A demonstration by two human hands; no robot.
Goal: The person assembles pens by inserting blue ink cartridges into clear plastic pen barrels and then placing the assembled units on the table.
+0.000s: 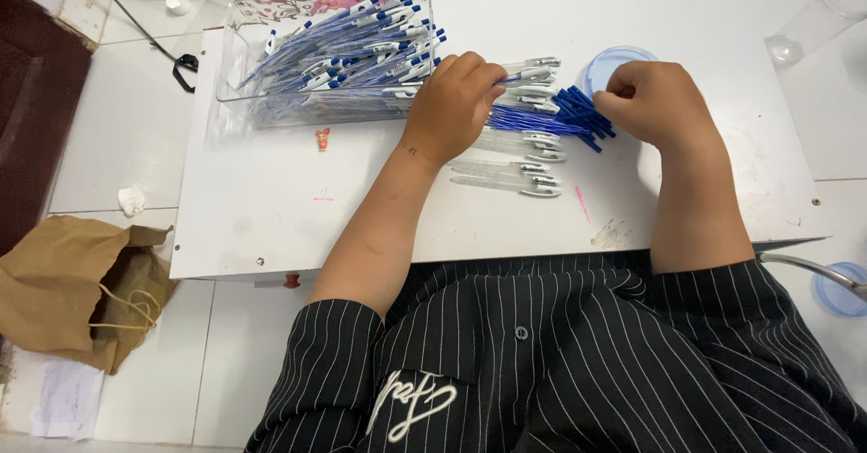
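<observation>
Your left hand (456,101) pinches a clear pen barrel (533,72); your right hand (655,101) grips blue refills (578,114). Finished pens (352,51) fill the tray (237,65) past your left hand; a few barrels (510,177) wait.

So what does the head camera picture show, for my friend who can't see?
A person's left hand and right hand handle clear pen barrels and blue refills on a white board, beside a clear tray of finished pens.
</observation>
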